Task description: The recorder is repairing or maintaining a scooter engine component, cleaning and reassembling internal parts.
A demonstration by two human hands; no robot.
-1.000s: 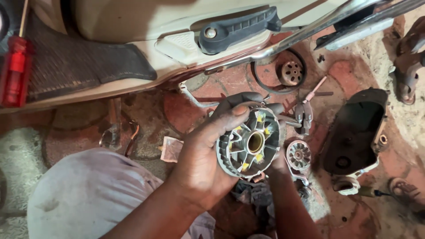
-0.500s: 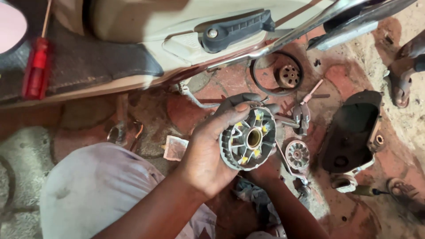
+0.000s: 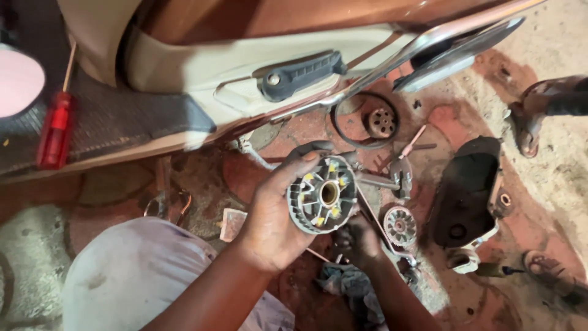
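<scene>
Grey finned pulley (image 3: 323, 195) in left hand (image 3: 275, 214) — right hand (image 3: 362, 238) below; red screwdriver (image 3: 55, 130) apart

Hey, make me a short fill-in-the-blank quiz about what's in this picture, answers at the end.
1. The round finned pulley is held in the ____ hand.
2. The screwdriver on the footboard has a ____ handle.
3. The rubber belt lies looped around a small ____ part on the ground.

Answers: left; red; round

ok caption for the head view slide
Left hand holds a round grey finned metal pulley; right hand rests below it.
</scene>
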